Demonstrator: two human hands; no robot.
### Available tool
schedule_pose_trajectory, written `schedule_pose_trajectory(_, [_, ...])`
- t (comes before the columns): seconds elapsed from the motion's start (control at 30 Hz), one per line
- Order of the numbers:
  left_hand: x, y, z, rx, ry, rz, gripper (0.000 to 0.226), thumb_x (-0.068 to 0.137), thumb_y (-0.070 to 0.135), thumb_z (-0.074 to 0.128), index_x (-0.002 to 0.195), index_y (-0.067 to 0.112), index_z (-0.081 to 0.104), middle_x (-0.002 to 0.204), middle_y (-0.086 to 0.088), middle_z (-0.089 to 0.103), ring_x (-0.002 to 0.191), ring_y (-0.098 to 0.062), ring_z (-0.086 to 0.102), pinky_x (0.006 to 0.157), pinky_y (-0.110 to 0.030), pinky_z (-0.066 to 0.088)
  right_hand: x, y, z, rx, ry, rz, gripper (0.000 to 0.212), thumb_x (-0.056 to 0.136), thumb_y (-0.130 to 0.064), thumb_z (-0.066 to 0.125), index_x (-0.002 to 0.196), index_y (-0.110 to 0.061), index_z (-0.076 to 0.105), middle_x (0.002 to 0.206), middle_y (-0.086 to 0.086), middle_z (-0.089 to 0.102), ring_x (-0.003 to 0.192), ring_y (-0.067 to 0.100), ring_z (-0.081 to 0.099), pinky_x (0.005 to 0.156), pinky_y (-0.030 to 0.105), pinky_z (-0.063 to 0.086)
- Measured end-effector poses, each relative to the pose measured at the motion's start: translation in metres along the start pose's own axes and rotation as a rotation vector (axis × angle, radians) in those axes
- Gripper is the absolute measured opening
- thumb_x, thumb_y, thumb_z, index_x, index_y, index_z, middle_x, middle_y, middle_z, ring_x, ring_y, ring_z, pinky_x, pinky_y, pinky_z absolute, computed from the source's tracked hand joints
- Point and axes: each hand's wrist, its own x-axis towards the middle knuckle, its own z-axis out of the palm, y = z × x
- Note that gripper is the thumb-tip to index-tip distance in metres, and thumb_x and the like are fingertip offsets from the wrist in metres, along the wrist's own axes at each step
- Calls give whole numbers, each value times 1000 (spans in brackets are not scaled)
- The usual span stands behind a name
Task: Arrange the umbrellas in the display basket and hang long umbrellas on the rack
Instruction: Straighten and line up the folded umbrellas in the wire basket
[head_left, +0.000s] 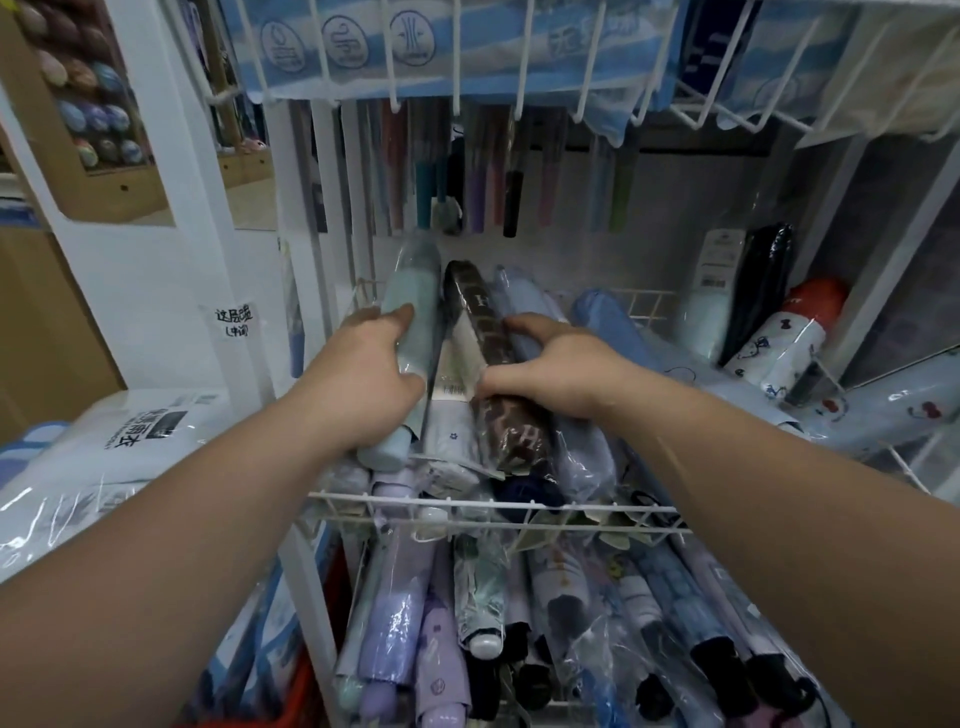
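A white wire display basket (498, 506) holds several folded umbrellas in clear sleeves. My left hand (363, 374) grips a pale mint-green umbrella (415, 291) at the basket's left side. My right hand (561, 364) presses on a brown patterned umbrella (478, 312) lying beside it, fingers curled over it. A light blue umbrella (530, 301) lies just right of the brown one. Long umbrellas (467, 171) hang in a row from the rack behind the basket.
A lower basket (519, 623) is packed with purple, blue and black umbrellas. At the right stand a black umbrella (763, 280) and a white printed one with a red cap (789, 332). Packaged raincoats (104, 452) lie at the left. A wire shelf (519, 62) hangs overhead.
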Motion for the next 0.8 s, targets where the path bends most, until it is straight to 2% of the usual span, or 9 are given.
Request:
schedule_pose_trajectory(0.13, [-10,-2,-4,61,-46,-10,76,91,21,61,159,21,25,162,-15,24,142,-31,38,113,-32,34,-6,2,4,251,95,-10,62,66,-43,79,125,-43,59,120,-4,63,90,8,67,77,22,57])
schedule_pose_trajectory(0.23, [-14,-6,-6,62,-59,-15,75,92,21,59,159,22,24,161,-14,25,141,-30,40,113,-34,36,-3,-4,-1,471,164,-18,61,72,-28,82,129,-35,62,115,-4,68,85,8,70,73,22,59])
schedule_pose_trajectory(0.3, [-15,-8,-5,32,-57,-26,73,94,22,57,159,22,24,162,-12,25,142,-30,38,111,-32,35,-1,-15,-2,511,223,-43,66,70,-28,83,131,-36,60,119,-4,66,89,8,69,76,22,58])
schedule_pose_trajectory(0.37, [-17,-10,-3,-19,-23,-56,71,95,25,56,159,25,24,164,-10,23,146,-29,34,113,-32,33,-1,-27,4,338,205,-81,79,65,-37,85,137,-40,54,124,-4,62,95,8,64,79,20,52])
schedule_pose_trajectory(0.43, [-20,-12,0,-59,56,-76,64,99,34,51,158,28,27,165,-7,22,149,-29,27,120,-39,28,0,-37,17,166,114,-101,99,64,-54,84,150,-42,36,140,3,52,114,17,58,89,23,48])
schedule_pose_trajectory(0.5, [-24,-13,2,-77,110,-67,57,102,43,44,156,33,30,166,-3,22,152,-28,20,123,-45,22,2,-42,28,155,71,-73,111,67,-73,73,157,-42,16,155,10,39,135,29,47,106,33,44])
schedule_pose_trajectory(0.57, [-28,-11,3,-67,132,-20,53,102,46,41,154,36,33,165,-3,25,151,-27,19,123,-44,18,4,-43,32,141,96,-20,109,73,-84,54,159,-36,7,161,12,32,143,33,36,114,41,37])
schedule_pose_trajectory(0.67, [-33,-4,0,5,126,74,56,98,52,45,152,39,37,163,-2,29,149,-26,20,123,-41,18,2,-34,29,-126,81,48,95,85,-86,24,160,-32,6,164,13,25,149,38,21,119,50,21])
schedule_pose_trajectory(0.8, [-35,23,-6,186,12,262,77,77,72,35,146,40,46,153,3,43,143,-24,32,117,-49,29,-1,-10,15,27,14,-70,77,94,-75,21,160,-35,16,166,-1,23,154,22,16,123,36,13])
